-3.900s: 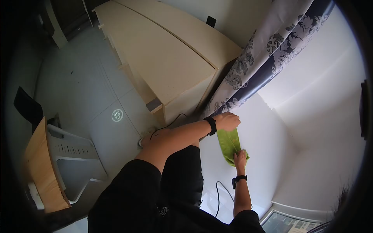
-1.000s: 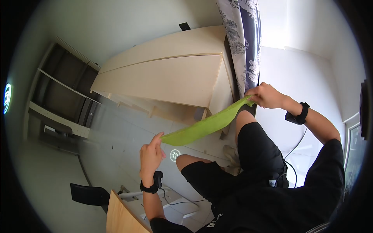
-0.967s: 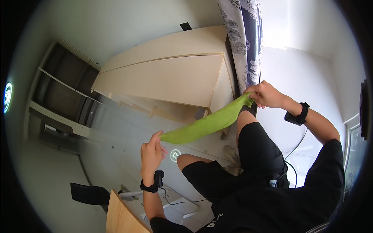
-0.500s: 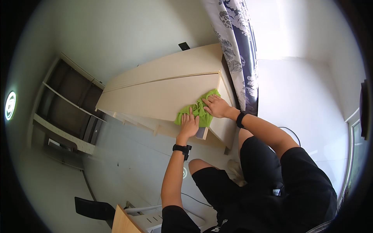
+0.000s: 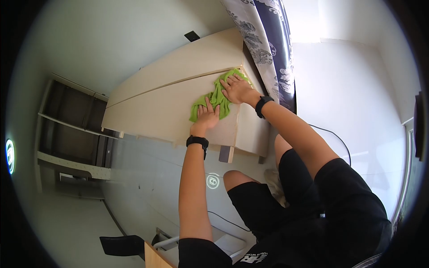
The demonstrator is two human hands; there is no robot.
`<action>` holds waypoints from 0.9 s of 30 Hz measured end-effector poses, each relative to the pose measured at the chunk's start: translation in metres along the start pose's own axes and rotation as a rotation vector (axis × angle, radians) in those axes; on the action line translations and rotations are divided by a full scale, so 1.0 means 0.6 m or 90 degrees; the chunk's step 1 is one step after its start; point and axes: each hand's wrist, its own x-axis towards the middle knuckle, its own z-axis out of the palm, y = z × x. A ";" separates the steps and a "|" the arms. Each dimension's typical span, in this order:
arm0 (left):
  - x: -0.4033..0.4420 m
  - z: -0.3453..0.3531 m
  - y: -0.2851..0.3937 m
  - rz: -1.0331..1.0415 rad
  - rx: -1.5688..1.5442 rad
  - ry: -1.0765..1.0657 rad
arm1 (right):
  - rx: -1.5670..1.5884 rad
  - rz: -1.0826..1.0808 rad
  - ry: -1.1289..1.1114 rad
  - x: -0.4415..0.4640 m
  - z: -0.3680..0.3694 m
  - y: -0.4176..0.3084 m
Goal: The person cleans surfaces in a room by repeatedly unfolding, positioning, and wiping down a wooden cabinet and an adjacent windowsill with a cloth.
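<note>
A bunched green cloth (image 5: 219, 96) lies on the pale wooden surface (image 5: 165, 105) of a long cabinet or desk-like piece. My left hand (image 5: 207, 119) rests flat on the cloth's near-left part, fingers stretched out. Farther up and to the right, my right hand (image 5: 239, 90) presses on the cloth with spread fingers, close to the corner of the surface. Both palms hide parts of the cloth. Each wrist wears a black band.
A patterned curtain (image 5: 272, 53) hangs just right of the furniture's end. A dark shelving unit (image 5: 67, 109) stands at the left. A black cable (image 5: 339, 138) lies on the floor at right. Below, a black chair part (image 5: 120, 245) sits beside a wooden edge (image 5: 156, 257).
Both hands and the cloth have slid across the surface, away from its near edge and toward the seam. The camera view has also shifted somewhat.
</note>
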 end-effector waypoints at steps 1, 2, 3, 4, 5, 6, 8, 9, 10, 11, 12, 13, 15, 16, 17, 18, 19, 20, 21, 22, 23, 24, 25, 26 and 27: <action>0.013 -0.004 0.001 -0.001 -0.004 0.003 | -0.007 0.011 0.002 0.014 0.004 0.009; 0.025 -0.008 0.002 -0.003 -0.007 0.007 | -0.013 0.022 0.004 0.027 0.009 0.014; 0.030 -0.021 0.012 -0.022 -0.008 -0.008 | -0.005 0.030 -0.021 0.032 0.000 0.017; 0.044 -0.025 0.013 -0.024 -0.002 -0.009 | -0.004 0.032 -0.015 0.040 0.002 0.019; 0.057 -0.028 0.013 -0.026 0.003 -0.012 | -0.003 0.035 -0.011 0.045 0.005 0.021; 0.069 -0.031 0.013 -0.028 0.008 -0.014 | -0.002 0.037 -0.006 0.047 0.008 0.021; 0.084 -0.036 0.016 -0.032 0.015 -0.018 | -0.005 0.043 -0.005 0.045 0.009 0.020; 0.086 -0.038 0.018 -0.031 0.011 -0.016 | -0.008 0.046 -0.010 0.046 0.010 0.021; 0.084 -0.040 0.021 -0.032 0.009 -0.012 | -0.010 0.049 -0.013 0.044 0.008 0.020; 0.080 -0.040 0.026 -0.034 0.001 -0.004 | -0.007 0.052 -0.014 0.042 0.004 0.018; 0.075 -0.033 0.025 -0.028 0.002 0.009 | -0.008 0.048 -0.019 0.038 0.008 0.013; 0.071 -0.024 0.025 -0.022 0.006 0.025 | -0.009 0.043 -0.020 0.033 0.007 0.012; 0.069 -0.006 0.020 -0.001 0.047 0.059 | -0.011 0.033 -0.041 0.020 0.003 0.005; 0.055 -0.005 0.023 0.008 0.048 0.053 | -0.010 0.021 -0.049 0.006 -0.001 -0.002; 0.040 -0.001 0.025 0.017 0.047 0.047 | -0.012 0.007 -0.059 -0.008 -0.005 -0.009; 0.021 0.004 0.028 0.025 0.043 0.041 | -0.016 -0.007 -0.071 -0.024 -0.008 -0.015; 0.000 0.009 0.031 0.038 0.046 0.053 | -0.010 -0.023 -0.065 -0.037 -0.008 -0.019; -0.021 0.014 0.033 0.048 0.039 0.052 | -0.010 -0.034 -0.067 -0.049 -0.009 -0.023; -0.045 0.017 0.036 0.058 0.031 0.053 | -0.011 -0.048 -0.070 -0.062 -0.010 -0.027; -0.069 0.021 0.037 0.067 0.021 0.052 | -0.011 -0.062 -0.075 -0.078 -0.012 -0.033; -0.092 0.025 0.036 0.072 0.013 0.067 | -0.013 -0.093 -0.055 -0.090 -0.005 -0.038; -0.112 0.032 0.035 0.077 0.003 0.081 | -0.025 -0.116 -0.047 -0.097 0.006 -0.044; -0.127 0.042 0.033 0.081 -0.008 0.095 | -0.038 -0.139 -0.041 -0.108 0.013 -0.053; -0.139 0.048 0.029 0.086 -0.002 0.095 | -0.053 -0.165 -0.036 -0.117 0.020 -0.059; -0.149 0.058 0.018 0.089 0.002 0.095 | -0.066 -0.180 -0.054 -0.131 0.012 -0.072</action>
